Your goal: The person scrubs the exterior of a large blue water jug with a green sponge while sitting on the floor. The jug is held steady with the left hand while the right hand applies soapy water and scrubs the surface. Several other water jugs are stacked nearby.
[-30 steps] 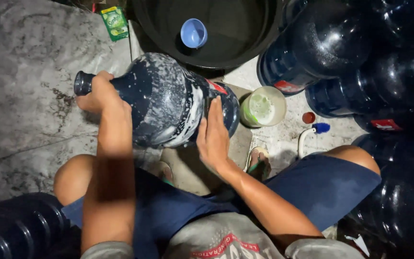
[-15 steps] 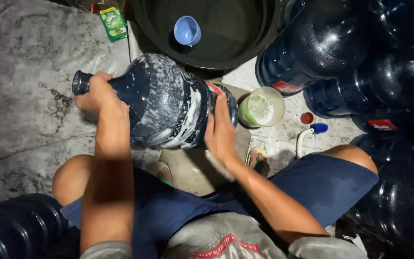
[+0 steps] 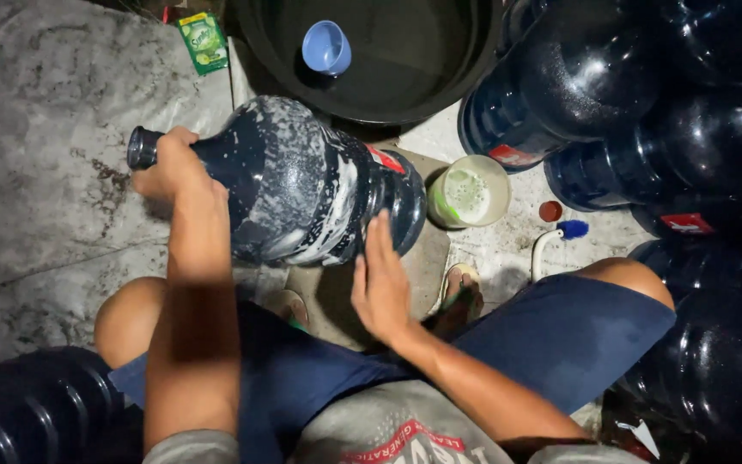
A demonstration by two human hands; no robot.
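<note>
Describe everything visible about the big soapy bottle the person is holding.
The large dark blue water bottle looks like translucent plastic, streaked with white soap foam. It lies on its side, narrow neck pointing left, base to the right, with a red-and-white label near the base. The left hand grips the neck just behind the open mouth; the right hand lies flat against the body near the base. It is held above the wet floor.

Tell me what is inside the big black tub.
A light blue cup lies inside the black tub. The soapy bottle covers part of its near rim; whether it holds water cannot be told.
</note>
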